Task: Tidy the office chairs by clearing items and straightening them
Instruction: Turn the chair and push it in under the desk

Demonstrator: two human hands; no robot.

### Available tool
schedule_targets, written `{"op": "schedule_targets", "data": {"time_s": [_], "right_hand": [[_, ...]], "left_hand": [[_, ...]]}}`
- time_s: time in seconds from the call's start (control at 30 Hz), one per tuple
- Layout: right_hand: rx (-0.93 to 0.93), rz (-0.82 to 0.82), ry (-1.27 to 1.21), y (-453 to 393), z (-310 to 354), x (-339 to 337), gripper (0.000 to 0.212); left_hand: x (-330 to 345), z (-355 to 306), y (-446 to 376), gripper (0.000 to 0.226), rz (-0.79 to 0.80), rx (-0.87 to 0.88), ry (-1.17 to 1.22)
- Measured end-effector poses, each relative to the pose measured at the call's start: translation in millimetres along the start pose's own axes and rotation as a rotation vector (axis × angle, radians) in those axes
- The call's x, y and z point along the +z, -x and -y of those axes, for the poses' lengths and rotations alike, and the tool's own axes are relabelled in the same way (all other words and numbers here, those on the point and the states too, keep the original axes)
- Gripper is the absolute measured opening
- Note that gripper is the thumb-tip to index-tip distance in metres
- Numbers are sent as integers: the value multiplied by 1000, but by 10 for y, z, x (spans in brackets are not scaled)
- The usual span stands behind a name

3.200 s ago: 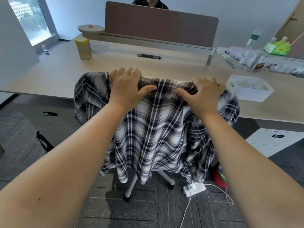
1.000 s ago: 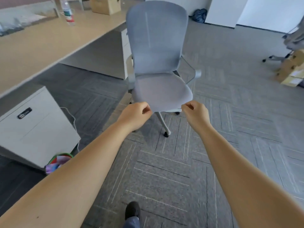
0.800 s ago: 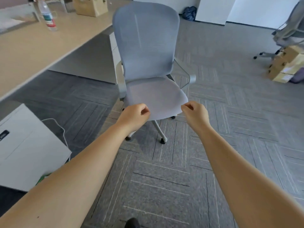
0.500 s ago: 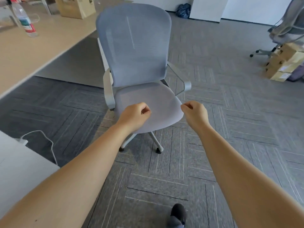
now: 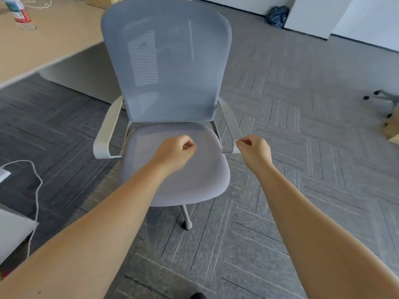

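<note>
Fists [image 5: 176,150] [image 5: 254,147] above office chair [image 5: 172,104]

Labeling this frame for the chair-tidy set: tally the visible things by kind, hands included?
Grey mesh-back office chair: 1
Second chair's wheeled base at the right edge: 1
Clear plastic water bottle on the beige desk: 1
Cardboard box, partly cut off: 1
Dark bag by the far wall: 1
White cable on the carpet: 1
Hands, left hand and right hand, both curled, holding nothing: 2
Total: 8
</note>
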State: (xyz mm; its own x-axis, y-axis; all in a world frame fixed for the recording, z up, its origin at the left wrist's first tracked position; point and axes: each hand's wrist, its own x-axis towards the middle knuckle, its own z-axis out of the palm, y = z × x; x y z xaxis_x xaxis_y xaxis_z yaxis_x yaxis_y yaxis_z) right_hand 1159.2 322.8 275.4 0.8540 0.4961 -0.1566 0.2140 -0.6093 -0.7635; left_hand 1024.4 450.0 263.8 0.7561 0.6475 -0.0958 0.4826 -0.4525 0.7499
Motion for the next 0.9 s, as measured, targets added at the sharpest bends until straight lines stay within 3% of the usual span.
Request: {"op": "schedule_targets", "data": {"time_s": [0.17, 0.5, 0.9], "right_hand": [[38, 36, 27, -778, -246, 56, 21], [164, 62, 179, -2354, -749, 636, 45], [337, 139, 142, -2833, -1187, 876, 52]], "left_hand": [[258, 8, -612, 11, 18, -74, 10], [807, 492, -1938, 16, 88, -215, 22], [1260, 748, -2417, 18, 139, -316, 40]]}}
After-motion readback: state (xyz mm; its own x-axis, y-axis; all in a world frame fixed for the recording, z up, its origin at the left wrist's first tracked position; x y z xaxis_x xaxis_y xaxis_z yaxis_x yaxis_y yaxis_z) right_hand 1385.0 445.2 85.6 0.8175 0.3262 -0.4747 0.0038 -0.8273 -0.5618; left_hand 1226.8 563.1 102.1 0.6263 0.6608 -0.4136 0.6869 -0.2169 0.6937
